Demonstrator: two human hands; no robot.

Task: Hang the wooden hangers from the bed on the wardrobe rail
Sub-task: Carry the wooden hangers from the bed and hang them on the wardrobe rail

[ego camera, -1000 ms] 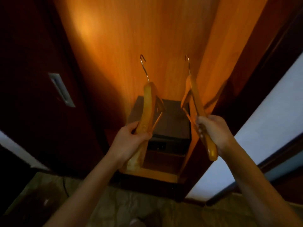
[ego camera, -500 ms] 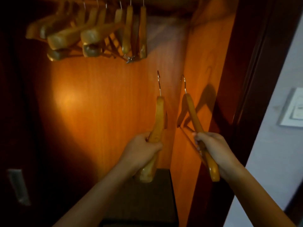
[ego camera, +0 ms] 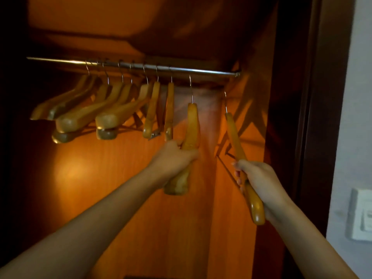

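Up at the wardrobe rail [ego camera: 201,71], you held one wooden hanger in each hand.

Your left hand [ego camera: 177,158] was curled tight round the lower arm of the left hanger [ego camera: 193,125] at the centre of the frame, its hook reaching up to the underside of the rail; whether it had caught there cannot be told. Your right hand [ego camera: 259,178], lower right of centre, was wrapped round the wood of the right hanger [ego camera: 234,133], which tilted with its hook up and to the left, below the rail's right end and clear of it. A row of hung hangers [ego camera: 112,115] crowded the rail from upper left to centre, the nearest just beside your left hanger. A white wall switch [ego camera: 362,214] sat at the right edge, past the dark door frame [ego camera: 291,117].
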